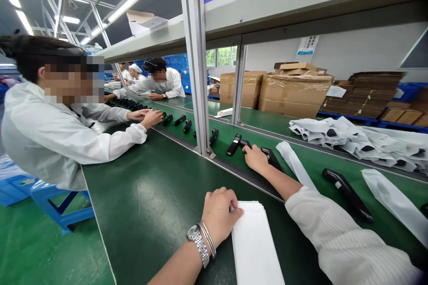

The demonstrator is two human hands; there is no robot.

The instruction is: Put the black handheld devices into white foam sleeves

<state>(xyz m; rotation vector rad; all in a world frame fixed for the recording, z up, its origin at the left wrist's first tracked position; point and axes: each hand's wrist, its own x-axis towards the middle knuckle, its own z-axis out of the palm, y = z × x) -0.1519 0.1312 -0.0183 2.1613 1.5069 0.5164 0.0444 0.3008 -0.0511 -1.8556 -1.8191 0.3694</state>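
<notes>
My left hand [219,216], with a silver wristwatch and bangle, is closed at the edge of a stack of white paper-like sleeves [256,245] on the green conveyor belt [150,187]. My right hand [256,159], in a white knit sleeve, lies among black handheld devices. Its fingertips are at the end of one black device [234,144], and another black device [271,158] lies just beside the hand. Farther right, a larger black device [347,195] lies between flat white bags [396,200]. I cannot tell whether my right fingers grip anything.
A co-worker [56,120] in a white coat leans over the belt at the left, hands near a row of black devices [167,119]. More workers [160,81] sit beyond. A metal shelf upright [195,58] rises behind the belt. A pile of white bags [357,142] and cardboard boxes [294,95] stand farther back.
</notes>
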